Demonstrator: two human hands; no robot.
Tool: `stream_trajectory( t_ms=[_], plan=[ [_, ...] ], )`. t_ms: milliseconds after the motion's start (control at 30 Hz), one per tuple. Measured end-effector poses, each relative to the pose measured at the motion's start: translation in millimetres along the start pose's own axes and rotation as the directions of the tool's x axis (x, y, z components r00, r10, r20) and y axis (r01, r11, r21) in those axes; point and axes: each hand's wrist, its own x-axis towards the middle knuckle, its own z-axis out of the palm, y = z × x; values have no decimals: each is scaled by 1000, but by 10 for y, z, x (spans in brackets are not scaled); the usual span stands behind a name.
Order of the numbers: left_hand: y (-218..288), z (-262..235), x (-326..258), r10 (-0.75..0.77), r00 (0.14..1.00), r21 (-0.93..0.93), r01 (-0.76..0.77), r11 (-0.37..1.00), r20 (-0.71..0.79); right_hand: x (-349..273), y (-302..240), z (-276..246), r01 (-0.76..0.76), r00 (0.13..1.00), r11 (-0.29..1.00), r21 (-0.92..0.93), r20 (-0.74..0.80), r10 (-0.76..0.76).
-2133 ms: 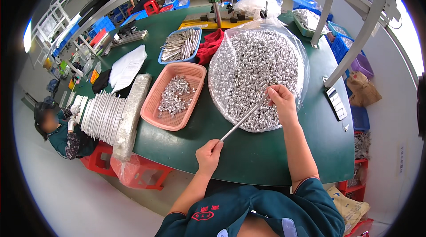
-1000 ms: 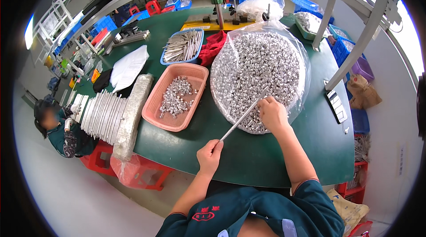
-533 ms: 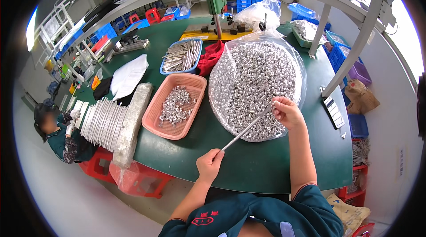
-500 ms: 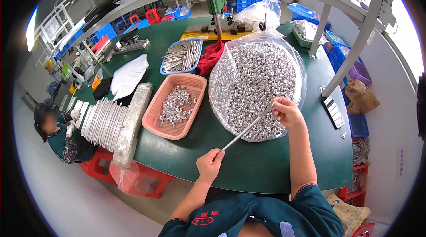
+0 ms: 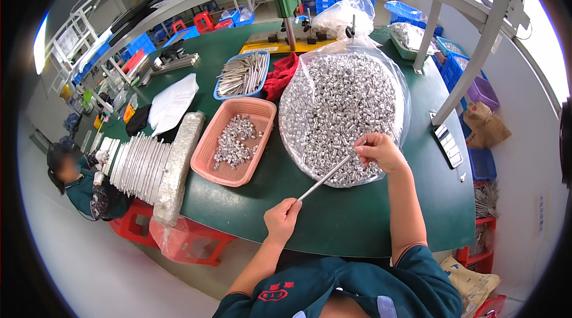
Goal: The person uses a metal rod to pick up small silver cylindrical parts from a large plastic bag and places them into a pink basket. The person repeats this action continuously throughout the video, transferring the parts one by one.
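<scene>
My left hand [image 5: 282,220] is closed around the lower end of a thin silver metal rod [image 5: 323,179], which slants up and to the right. Just past the rod's upper end, my right hand [image 5: 380,152] has thumb and fingers pinched together; what they hold is too small to make out. Beneath the right hand lies a wide round heap of small silver metal sleeves [image 5: 351,100] in a clear plastic bag [image 5: 293,100]. To its left, a pink plastic basket [image 5: 201,160] contains a smaller pile of similar metal pieces [image 5: 235,142].
Behind the pink basket are a blue basket of metal rods [image 5: 243,74] and a red cloth [image 5: 280,77]. Bundled rods [image 5: 138,166] lie on the left, where a co-worker [image 5: 80,178] sits. A phone [image 5: 447,145] rests at the right, near a shelf post [image 5: 471,74].
My right hand has moved slightly left and down, closer to the rod's upper end. The left hand still grips the rod in nearly the same place.
</scene>
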Motion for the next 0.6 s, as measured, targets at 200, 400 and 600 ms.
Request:
stream_trajectory(
  t_ms=[200,400,600],
  plan=[
    [-11,13,4,-63,997,-39,61,997,-51,34,48,103,17,999,1000,-24,-28,-18],
    [23,-2,7,-35,999,2,35,999,-12,137,155,-87,183,979,814,552,-174,-102],
    [37,-10,12,-9,1000,-1,9,1000,-8,152,174,-62,131,983,917,376,-172,-69]
  ],
)
